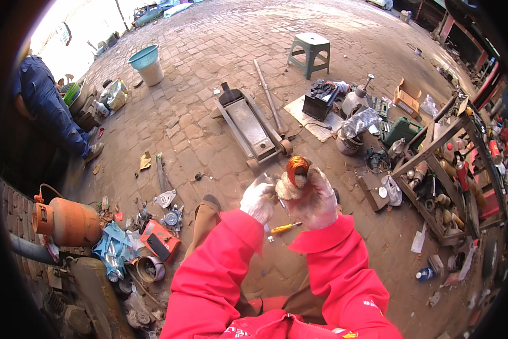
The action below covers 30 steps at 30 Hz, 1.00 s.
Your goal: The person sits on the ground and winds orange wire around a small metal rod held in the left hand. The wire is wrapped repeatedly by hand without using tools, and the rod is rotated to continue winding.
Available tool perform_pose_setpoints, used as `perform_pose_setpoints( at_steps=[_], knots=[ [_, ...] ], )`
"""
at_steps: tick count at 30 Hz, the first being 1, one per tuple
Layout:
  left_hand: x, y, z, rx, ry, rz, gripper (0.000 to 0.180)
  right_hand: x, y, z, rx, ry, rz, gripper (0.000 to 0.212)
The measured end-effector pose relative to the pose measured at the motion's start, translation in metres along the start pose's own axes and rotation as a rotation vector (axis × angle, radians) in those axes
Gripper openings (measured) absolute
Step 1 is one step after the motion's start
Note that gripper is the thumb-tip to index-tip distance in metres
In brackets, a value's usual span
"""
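My right hand [316,204], in a soiled white glove, grips a motor part with a shiny orange copper winding [297,166]. A dirty whitish lump [288,190] sits just below the winding; whether it is cloth or part of the piece, I cannot tell. Close beside it on the left, my left hand [258,201], also gloved in white, has its fingers drawn together; what they hold, if anything, is hidden. Beneath my hands, a screwdriver with a yellow handle [286,228] lies on the ground between my legs.
Ahead stands a floor jack [253,127] with a long metal bar [268,93] beside it. A wooden rack [435,152] crowded with parts is at right. An orange gas cylinder [76,221] lies left, near an orange box [159,241]. Another person [50,104] is far left.
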State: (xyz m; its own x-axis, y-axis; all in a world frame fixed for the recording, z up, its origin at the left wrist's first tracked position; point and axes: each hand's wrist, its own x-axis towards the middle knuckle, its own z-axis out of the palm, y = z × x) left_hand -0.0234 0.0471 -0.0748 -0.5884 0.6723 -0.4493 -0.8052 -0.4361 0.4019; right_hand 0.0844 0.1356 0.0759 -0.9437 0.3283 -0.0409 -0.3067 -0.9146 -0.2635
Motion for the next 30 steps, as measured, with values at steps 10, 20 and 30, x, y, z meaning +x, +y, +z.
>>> perform_pose_setpoints(
  at_steps=[10,20,30],
  knots=[
    [-0.012,0.027,0.062,0.438,-0.144,0.031,0.053,0.007,-0.057,0.012,-0.025,-0.295,-0.257,0.046],
    [-0.052,0.027,0.093,0.679,-0.379,0.117,0.038,-0.012,-0.092,-0.036,-1.085,0.144,-0.648,0.060],
    [-0.077,0.083,0.068,0.529,-0.252,0.300,0.022,0.006,-0.038,-0.070,-2.310,-0.086,-0.879,0.063]
  ],
)
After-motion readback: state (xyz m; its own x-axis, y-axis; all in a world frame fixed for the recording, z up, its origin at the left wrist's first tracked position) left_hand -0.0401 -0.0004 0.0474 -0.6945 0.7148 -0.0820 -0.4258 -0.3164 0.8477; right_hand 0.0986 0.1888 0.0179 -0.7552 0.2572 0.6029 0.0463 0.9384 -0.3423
